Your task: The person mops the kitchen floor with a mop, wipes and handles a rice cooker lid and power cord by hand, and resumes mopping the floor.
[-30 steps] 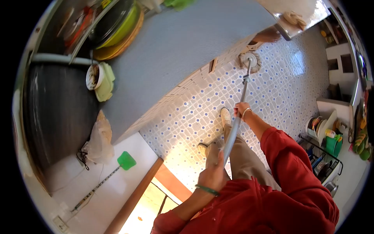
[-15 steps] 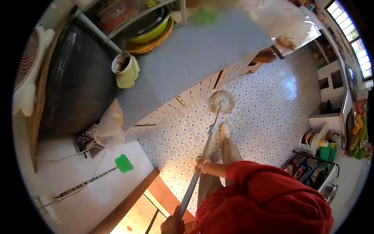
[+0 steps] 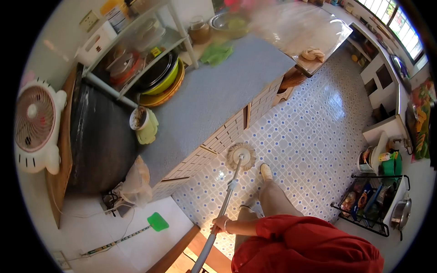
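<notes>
My right hand (image 3: 221, 224), with a band at the wrist, is wrapped round the grey pole of a mop (image 3: 226, 200). The pole slants from the bottom edge up to a round, fringed mop head (image 3: 241, 156), which rests on the tiled floor (image 3: 300, 150) beside the base of the counter. My left hand is out of view, and the pole's near end is cut off by the frame. A shoe (image 3: 266, 172) stands just right of the mop head.
A grey counter (image 3: 214, 86) carries a cup (image 3: 142, 120), a green cloth (image 3: 216, 53) and a dish rack (image 3: 184, 43). A green fly swatter (image 3: 158, 221) lies on the white surface at left. At right stands a black wire rack (image 3: 364, 204) near a green bucket (image 3: 392, 164).
The view has shifted. The mop head has moved nearer to me, left of my shoe. My left hand, earlier on the pole's near end, has left the view. My right hand still grips the pole.
</notes>
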A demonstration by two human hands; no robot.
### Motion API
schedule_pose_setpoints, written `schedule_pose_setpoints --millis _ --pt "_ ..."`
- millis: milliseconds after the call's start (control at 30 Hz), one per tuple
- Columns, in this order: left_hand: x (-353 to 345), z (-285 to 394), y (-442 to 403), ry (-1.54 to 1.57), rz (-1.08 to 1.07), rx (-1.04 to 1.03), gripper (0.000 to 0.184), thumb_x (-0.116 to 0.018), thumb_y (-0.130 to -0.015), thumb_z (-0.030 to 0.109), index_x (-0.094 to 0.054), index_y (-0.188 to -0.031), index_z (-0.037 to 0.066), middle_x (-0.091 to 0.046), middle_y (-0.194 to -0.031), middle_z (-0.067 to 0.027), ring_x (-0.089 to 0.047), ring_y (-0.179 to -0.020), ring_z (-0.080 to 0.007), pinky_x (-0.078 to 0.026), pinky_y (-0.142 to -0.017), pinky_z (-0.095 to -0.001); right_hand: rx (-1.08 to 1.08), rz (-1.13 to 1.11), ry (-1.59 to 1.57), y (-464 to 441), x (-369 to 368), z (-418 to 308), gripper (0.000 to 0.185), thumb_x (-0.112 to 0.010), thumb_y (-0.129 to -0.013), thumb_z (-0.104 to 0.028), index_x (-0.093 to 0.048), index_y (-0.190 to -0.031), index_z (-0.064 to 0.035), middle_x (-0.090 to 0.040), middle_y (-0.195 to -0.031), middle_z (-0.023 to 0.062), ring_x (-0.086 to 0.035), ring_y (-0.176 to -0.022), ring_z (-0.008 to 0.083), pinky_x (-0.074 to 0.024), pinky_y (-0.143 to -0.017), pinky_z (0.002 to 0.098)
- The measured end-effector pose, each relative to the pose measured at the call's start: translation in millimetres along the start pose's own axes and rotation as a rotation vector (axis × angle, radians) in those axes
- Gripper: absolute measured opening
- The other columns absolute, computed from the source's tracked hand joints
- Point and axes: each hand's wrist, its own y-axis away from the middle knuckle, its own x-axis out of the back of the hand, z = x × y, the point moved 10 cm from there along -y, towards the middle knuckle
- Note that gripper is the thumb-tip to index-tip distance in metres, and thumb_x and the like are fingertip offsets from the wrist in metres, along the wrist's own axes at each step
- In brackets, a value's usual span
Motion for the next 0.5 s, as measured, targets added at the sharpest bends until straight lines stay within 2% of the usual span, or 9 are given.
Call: schedule_pose_setpoints --millis 33,67,200,267,333,367,433,467,500 --pt "-1 9 -17 0.048 0.02 -0.032 0.053 -0.064 -0.066 0.011 -0.051 -0.117 0.01 -0.059 -0.07 -0.0143 -0.057 -0.059 -0.0289 -0.048 -0.054 -0.0364 0.013 0.018 -0.003 0 11 -19 0.015 -0.053 -0.076 -0.003 -0.047 -0.087 0.0071 -0.056 -0.072 0.0215 -0.061 -0.066 0.0328 -0.0544 -0.058 0.0461" --pt "-9 16 -36 0.032 0.002 -0.05 0.05 -0.064 -0.068 0.015 -0.052 -0.116 0.013 -0.059 -0.071 -0.0146 -0.058 -0.059 -0.0293 -0.047 -0.055 -0.0382 0.028 0.036 -0.01 -2 24 -43 0.013 -0.053 -0.076 -0.002 -0.048 -0.084 0.007 -0.056 -0.071 0.0211 -0.061 -0.065 0.0326 -0.0542 -0.057 0.0463" --pt "-13 104 -115 -0.053 -0.027 -0.082 0.044 -0.059 -0.072 0.024 -0.053 -0.115 0.02 -0.06 -0.077 -0.0167 -0.059 -0.066 -0.0327 -0.048 -0.06 -0.0419 0.159 0.097 -0.309 -4 96 -144 0.009 -0.054 -0.076 -0.003 -0.049 -0.076 0.0046 -0.054 -0.063 0.016 -0.057 -0.054 0.0294 -0.0522 -0.049 0.0431" --pt "-20 152 -152 -0.122 0.05 -0.25 0.047 -0.059 -0.072 0.023 -0.05 -0.118 0.019 -0.06 -0.086 -0.019 -0.058 -0.071 -0.0355 -0.048 -0.064 -0.0428 0.202 0.125 -0.371 -2 137 -197 0.012 -0.053 -0.077 -0.005 -0.047 -0.083 0.0034 -0.05 -0.065 0.0153 -0.054 -0.052 0.0284 -0.051 -0.048 0.0471" --pt "-41 186 -195 -0.043 -0.074 -0.195 0.055 -0.06 -0.072 0.026 -0.043 -0.124 0.021 -0.058 -0.096 -0.0205 -0.057 -0.084 -0.0351 -0.047 -0.073 -0.0429 0.322 0.235 -0.39 18 182 -251 0.013 -0.054 -0.077 -0.006 -0.048 -0.083 0.0032 -0.05 -0.066 0.0151 -0.054 -0.052 0.0277 -0.0507 -0.046 0.0444" --pt "-47 205 -214 -0.052 -0.079 -0.206 0.055 -0.06 -0.072 0.026 -0.043 -0.124 0.021 -0.058 -0.096 -0.0205 -0.057 -0.084 -0.0351 -0.047 -0.073 -0.0429 0.345 0.269 -0.36 28 203 -276 0.013 -0.054 -0.077 -0.007 -0.048 -0.083 0.0031 -0.05 -0.066 0.0147 -0.053 -0.051 0.0273 -0.0503 -0.045 0.0432" --pt "-51 263 -237 -0.098 -0.006 -0.458 0.065 -0.06 -0.068 0.018 -0.034 -0.128 0.013 -0.055 -0.065 -0.0146 -0.056 -0.054 -0.0319 -0.046 -0.049 -0.0432 0.399 0.335 -0.4 39 241 -313 0.013 -0.054 -0.077 -0.008 -0.049 -0.081 0.0023 -0.05 -0.065 0.0131 -0.053 -0.049 0.0253 -0.0473 -0.042 0.0394" --pt "-56 282 -250 -0.177 -0.06 -0.439 0.062 -0.061 -0.067 0.02 -0.04 -0.125 0.012 -0.054 -0.063 -0.013 -0.056 -0.052 -0.0301 -0.046 -0.047 -0.0409 0.431 0.368 -0.471 40 259 -328 0.012 -0.055 -0.077 -0.009 -0.05 -0.078 0.0017 -0.049 -0.062 0.0117 -0.052 -0.049 0.0238 -0.0446 -0.04 0.0369" --pt "-62 297 -261 -0.198 -0.103 -0.439 0.069 -0.061 -0.068 0.021 -0.03 -0.13 0.013 -0.056 -0.066 -0.015 -0.057 -0.057 -0.0324 -0.046 -0.05 -0.043 0.439 0.366 -0.463 39 274 -342 0.012 -0.055 -0.076 -0.009 -0.05 -0.08 0.0012 -0.049 -0.064 0.0117 -0.051 -0.048 0.0234 -0.0445 -0.04 0.0377"
